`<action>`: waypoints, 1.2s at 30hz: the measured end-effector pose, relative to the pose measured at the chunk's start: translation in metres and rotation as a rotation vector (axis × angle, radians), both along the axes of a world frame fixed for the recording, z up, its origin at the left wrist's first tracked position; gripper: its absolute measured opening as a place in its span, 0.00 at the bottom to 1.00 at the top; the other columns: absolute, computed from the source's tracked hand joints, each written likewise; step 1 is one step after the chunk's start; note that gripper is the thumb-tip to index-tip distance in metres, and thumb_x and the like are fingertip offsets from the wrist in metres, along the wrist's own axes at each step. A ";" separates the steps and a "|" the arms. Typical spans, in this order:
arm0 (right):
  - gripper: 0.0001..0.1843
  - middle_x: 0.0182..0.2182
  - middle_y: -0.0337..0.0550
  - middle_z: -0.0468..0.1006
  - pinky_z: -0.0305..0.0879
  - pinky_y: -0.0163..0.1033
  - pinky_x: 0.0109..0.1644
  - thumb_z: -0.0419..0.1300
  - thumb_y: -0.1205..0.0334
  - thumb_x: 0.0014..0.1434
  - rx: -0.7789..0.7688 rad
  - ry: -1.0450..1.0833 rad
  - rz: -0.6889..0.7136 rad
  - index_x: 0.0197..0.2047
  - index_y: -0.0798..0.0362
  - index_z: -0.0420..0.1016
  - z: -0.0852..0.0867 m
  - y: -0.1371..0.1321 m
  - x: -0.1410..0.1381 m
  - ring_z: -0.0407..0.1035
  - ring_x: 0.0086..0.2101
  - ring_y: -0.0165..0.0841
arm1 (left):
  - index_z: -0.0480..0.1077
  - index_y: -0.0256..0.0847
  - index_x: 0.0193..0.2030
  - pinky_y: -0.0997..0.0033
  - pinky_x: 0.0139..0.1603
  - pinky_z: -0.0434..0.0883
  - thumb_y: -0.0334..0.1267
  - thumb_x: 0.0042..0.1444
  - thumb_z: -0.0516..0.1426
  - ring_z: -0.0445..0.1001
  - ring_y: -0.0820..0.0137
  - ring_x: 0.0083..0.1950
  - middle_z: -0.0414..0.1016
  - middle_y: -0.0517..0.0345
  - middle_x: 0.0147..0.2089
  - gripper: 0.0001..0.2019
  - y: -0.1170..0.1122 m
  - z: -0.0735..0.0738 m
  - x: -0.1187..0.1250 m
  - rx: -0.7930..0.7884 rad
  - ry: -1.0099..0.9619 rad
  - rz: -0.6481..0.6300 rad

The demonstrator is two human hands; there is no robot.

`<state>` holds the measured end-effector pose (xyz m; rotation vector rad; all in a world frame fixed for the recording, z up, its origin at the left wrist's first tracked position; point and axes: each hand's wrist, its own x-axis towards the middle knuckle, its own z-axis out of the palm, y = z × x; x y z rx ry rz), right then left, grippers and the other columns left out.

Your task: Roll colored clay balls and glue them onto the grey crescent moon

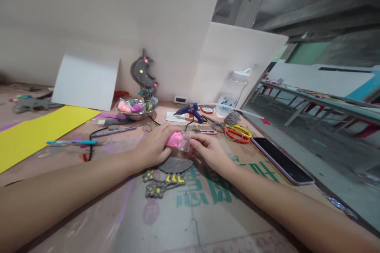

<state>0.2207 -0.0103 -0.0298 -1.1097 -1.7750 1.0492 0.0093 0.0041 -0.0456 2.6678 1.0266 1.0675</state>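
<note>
Pink modelling clay (174, 139) sits in a small clear plastic bag (186, 142) between my two hands. My left hand (156, 142) is closed around the clay from the left side. With thumb and fingers, my right hand (208, 148) pinches the bag's right edge. Just beneath the hands lies a grey rounded craft piece (175, 164), its upper part hidden by them. Below it are grey paw-like shapes (154, 190) with yellow pads and a row of yellow crescents (175, 179).
Behind my hands are a blue glue gun (188, 110), a metal bowl (138, 115) of clay packets and a grey moon ornament (143, 71). Scissors (237, 133), a phone (282, 160) and a water bottle (233, 90) stand or lie rightward; yellow sheet (44, 132) and pen (74, 142) leftward.
</note>
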 end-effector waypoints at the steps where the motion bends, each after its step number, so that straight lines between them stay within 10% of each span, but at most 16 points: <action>1: 0.10 0.22 0.36 0.71 0.63 0.33 0.27 0.56 0.56 0.56 -0.007 -0.019 -0.001 0.32 0.53 0.73 0.000 0.000 0.000 0.65 0.22 0.28 | 0.59 0.41 0.59 0.54 0.55 0.66 0.23 0.44 0.51 0.66 0.59 0.55 0.66 0.50 0.53 0.31 0.000 0.000 0.000 -0.006 0.012 0.013; 8: 0.12 0.20 0.34 0.68 0.57 0.32 0.23 0.56 0.55 0.57 0.038 -0.057 -0.051 0.27 0.53 0.67 0.001 -0.003 0.000 0.61 0.20 0.26 | 0.54 0.40 0.64 0.53 0.66 0.53 0.23 0.44 0.52 0.54 0.58 0.65 0.56 0.48 0.63 0.36 -0.007 0.008 0.002 0.133 0.046 0.010; 15: 0.11 0.22 0.36 0.69 0.60 0.33 0.30 0.54 0.60 0.59 0.251 -0.194 -0.025 0.26 0.52 0.66 0.008 -0.013 -0.003 0.63 0.25 0.29 | 0.68 0.38 0.40 0.60 0.50 0.61 0.39 0.57 0.54 0.64 0.63 0.46 0.68 0.51 0.42 0.07 -0.018 0.013 0.003 0.225 0.032 -0.010; 19: 0.10 0.25 0.39 0.73 0.62 0.34 0.33 0.54 0.61 0.60 0.363 -0.308 0.040 0.28 0.53 0.69 0.010 -0.018 -0.004 0.66 0.27 0.30 | 0.67 0.39 0.30 0.65 0.42 0.59 0.45 0.61 0.53 0.63 0.67 0.38 0.67 0.56 0.31 0.13 -0.017 0.012 0.004 0.262 0.071 -0.009; 26: 0.10 0.24 0.40 0.75 0.63 0.35 0.32 0.56 0.59 0.60 0.390 -0.314 0.006 0.28 0.52 0.71 0.006 -0.016 -0.002 0.68 0.26 0.32 | 0.73 0.41 0.33 0.64 0.42 0.57 0.48 0.61 0.54 0.66 0.67 0.38 0.71 0.57 0.31 0.14 -0.018 0.012 0.004 0.389 0.094 -0.021; 36: 0.07 0.30 0.41 0.77 0.65 0.36 0.37 0.54 0.65 0.60 0.326 -0.297 0.037 0.34 0.52 0.73 0.004 -0.009 -0.003 0.70 0.31 0.32 | 0.71 0.40 0.36 0.63 0.45 0.60 0.51 0.58 0.55 0.67 0.64 0.43 0.74 0.55 0.39 0.15 -0.014 0.010 0.005 0.169 0.108 -0.040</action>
